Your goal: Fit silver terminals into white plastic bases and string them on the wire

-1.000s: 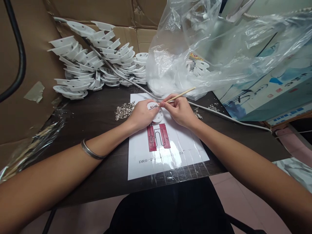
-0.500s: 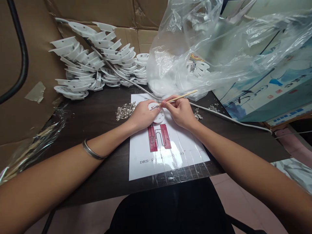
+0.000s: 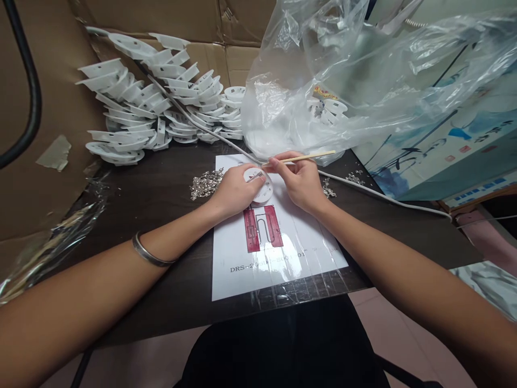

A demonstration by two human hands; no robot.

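Note:
My left hand [image 3: 237, 186] grips a round white plastic disc [image 3: 263, 193] by its left side, thumb lying over the top face. Small slots and metal bits show on the disc. In my right hand [image 3: 301, 180] a thin wooden stick [image 3: 313, 157] is pinched between thumb and fingers, its long end pointing right. The stick's near tip is hidden or too small to make out by the disc's upper right edge. Beneath both hands lies a white printed sheet [image 3: 230, 280] with a red picture, taped to the dark table. A heap of small metal clips [image 3: 205, 185] sits left of my left hand.
Stacked white plastic parts [image 3: 137, 97] lean against cardboard at the back left. A clear plastic bag [image 3: 283, 108] holds more. A grey cable [image 3: 218, 137] crosses the table. Smaller metal piles [image 3: 328, 189] lie right of my right hand. Wrapped sticks [image 3: 60, 237] rest at the left.
My right hand has drawn the stick slightly right, away from the disc's face, and the stick lies flatter. More of the disc shows; my left hand keeps its grip.

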